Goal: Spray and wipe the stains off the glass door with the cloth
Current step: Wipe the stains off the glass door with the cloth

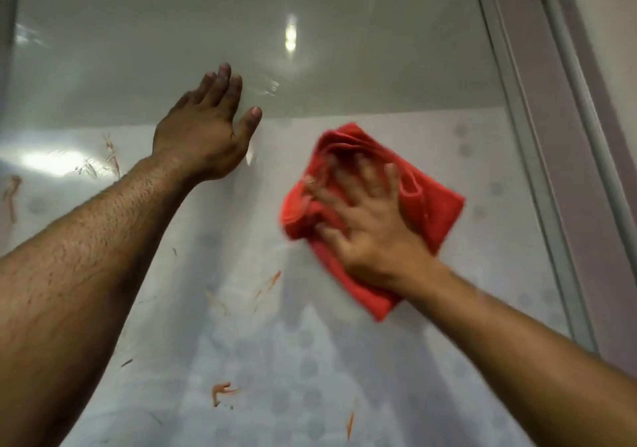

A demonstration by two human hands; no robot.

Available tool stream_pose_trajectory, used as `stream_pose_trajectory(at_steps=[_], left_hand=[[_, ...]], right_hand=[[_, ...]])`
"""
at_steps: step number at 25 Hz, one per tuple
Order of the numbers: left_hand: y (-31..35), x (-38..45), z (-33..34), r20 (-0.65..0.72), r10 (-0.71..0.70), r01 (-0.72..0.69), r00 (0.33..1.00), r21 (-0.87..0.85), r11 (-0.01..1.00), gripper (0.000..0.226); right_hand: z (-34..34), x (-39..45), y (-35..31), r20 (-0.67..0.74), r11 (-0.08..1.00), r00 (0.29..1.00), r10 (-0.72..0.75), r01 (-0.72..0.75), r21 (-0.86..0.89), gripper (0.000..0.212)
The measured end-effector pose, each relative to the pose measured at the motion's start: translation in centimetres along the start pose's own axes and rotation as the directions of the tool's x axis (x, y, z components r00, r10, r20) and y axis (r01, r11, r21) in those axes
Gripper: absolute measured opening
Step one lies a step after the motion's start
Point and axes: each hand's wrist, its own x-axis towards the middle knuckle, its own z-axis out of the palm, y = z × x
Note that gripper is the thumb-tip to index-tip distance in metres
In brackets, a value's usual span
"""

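Note:
The glass door [379,67] fills the view, seen from close up and below. My right hand [365,219] presses a crumpled red cloth [431,205] flat against the pane at centre right, fingers spread and blurred by motion. My left hand [206,133] rests flat on the glass higher up and to the left, fingers together, holding nothing. Orange-red stains streak the pane: one [112,155] left of my left wrist, one [267,284] under the cloth, and one [220,391] low down. No spray bottle is in view.
A grey metal door frame [548,171] runs down the right side, with a pale wall beyond it. Behind the glass lies a tiled wall with faint grey dots. Light glare [291,36] shines near the top of the pane.

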Motion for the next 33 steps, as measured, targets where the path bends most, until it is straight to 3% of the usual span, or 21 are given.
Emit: stream_pose_trajectory(at_steps=[2, 4, 5, 7, 9, 11, 12, 14, 16, 17, 18, 19, 22, 24, 25, 27, 29, 30, 31, 33], left_hand=[[-0.8, -0.4, -0.4, 0.021, 0.023, -0.024, 1.0, 0.027, 0.999, 0.068], [-1.4, -0.7, -0.4, 0.03, 0.039, -0.04, 0.999, 0.042, 0.998, 0.068], [-1.6, -0.7, -0.4, 0.03, 0.042, -0.043, 0.999, 0.038, 0.998, 0.068], [-1.8, -0.6, -0.5, 0.034, 0.04, -0.04, 0.999, 0.02, 0.999, 0.068], [-1.9, -0.4, -0.6, 0.036, 0.038, -0.039, 0.999, 0.015, 0.999, 0.067], [-2.0, -0.4, -0.9, 0.04, 0.04, -0.04, 0.998, 0.022, 0.999, 0.067], [-2.2, -0.6, -1.1, 0.043, 0.04, -0.041, 0.998, 0.028, 0.999, 0.067], [-3.0, -1.1, -1.5, 0.041, 0.033, -0.035, 0.999, 0.047, 0.998, 0.067], [-4.4, -1.4, -2.0, 0.045, 0.022, -0.025, 0.999, 0.07, 0.997, 0.067], [-5.1, -1.6, -2.2, 0.053, 0.015, -0.02, 0.998, 0.081, 0.997, 0.068], [-5.8, -1.8, -2.4, 0.065, 0.004, -0.01, 0.998, 0.092, 0.996, 0.069], [-6.5, -2.1, -2.4, 0.068, -0.01, 0.003, 0.998, 0.099, 0.995, 0.071], [-8.8, -3.3, -2.4, 0.053, -0.058, 0.052, 0.997, 0.098, 0.994, 0.074], [-10.0, -4.3, -2.5, 0.047, -0.068, 0.064, 0.997, 0.085, 0.994, 0.075], [-10.8, -4.9, -2.6, 0.043, -0.067, 0.063, 0.997, 0.089, 0.994, 0.075], [-12.4, -5.9, -2.8, 0.035, -0.074, 0.071, 0.997, 0.089, 0.994, 0.077], [-14.1, -6.9, -3.1, 0.03, -0.076, 0.074, 0.997, 0.077, 0.994, 0.076], [-14.9, -7.4, -3.2, 0.025, -0.079, 0.077, 0.997, 0.072, 0.994, 0.075], [-15.7, -8.0, -3.2, 0.018, -0.086, 0.084, 0.996, 0.067, 0.994, 0.075], [-17.0, -9.5, -3.1, -0.009, -0.114, 0.114, 0.993, 0.049, 0.992, 0.077]], right_hand=[[-1.4, 0.7, 5.3, 0.011, 0.955, 0.955, 0.295, -0.295, -0.024, 0.068], [-2.6, 3.3, 8.2, 0.012, 0.782, 0.782, 0.623, -0.623, -0.02, 0.077], [-2.5, 4.9, 7.6, 0.016, 0.74, 0.74, 0.673, -0.672, -0.012, 0.08], [-1.2, 6.5, 2.3, -0.002, 0.826, 0.827, 0.563, -0.562, -0.038, 0.085], [0.1, 4.7, -3.5, 0.002, 0.956, 0.956, 0.292, -0.292, -0.039, 0.084], [0.5, 0.8, -4.4, 0.038, 0.995, 0.998, 0.045, -0.041, -0.096, 0.078], [0.0, -0.3, -2.8, 0.055, 0.993, 0.998, 0.023, -0.017, -0.115, 0.075], [-0.9, 0.0, 2.0, 0.033, 0.961, 0.967, 0.254, -0.248, -0.123, 0.075], [-1.6, 3.5, 4.9, 0.01, 0.837, 0.837, 0.547, -0.546, -0.042, 0.075], [-1.6, 5.8, 4.7, 0.01, 0.794, 0.794, 0.608, -0.608, -0.01, 0.075], [-1.4, 7.9, 3.0, 0.017, 0.794, 0.794, 0.608, -0.608, -0.001, 0.074], [-1.1, 9.2, 0.3, 0.02, 0.837, 0.837, 0.547, -0.547, -0.006, 0.072], [0.6, 6.9, -8.5, 0.012, 0.99, 0.99, 0.141, -0.141, -0.002, 0.068], [0.7, 2.5, -9.9, 0.051, 0.988, 0.987, -0.152, 0.153, -0.018, 0.063], [0.3, 1.8, -8.8, 0.055, 0.982, 0.981, -0.187, 0.188, -0.016, 0.061], [-0.4, 4.0, -5.6, 0.031, 1.0, 0.999, 0.02, -0.019, -0.013, 0.06], [-0.6, 9.1, -4.4, 0.009, 0.949, 0.949, 0.315, -0.315, 0.007, 0.059], [-0.4, 11.4, -5.7, 0.016, 0.937, 0.937, 0.35, -0.35, 0.008, 0.059], [-0.1, 13.0, -7.9, 0.02, 0.952, 0.952, 0.307, -0.307, -0.001, 0.059], [0.7, 12.4, -13.0, 0.009, 0.996, 0.996, 0.086, -0.086, 0.014, 0.059]])
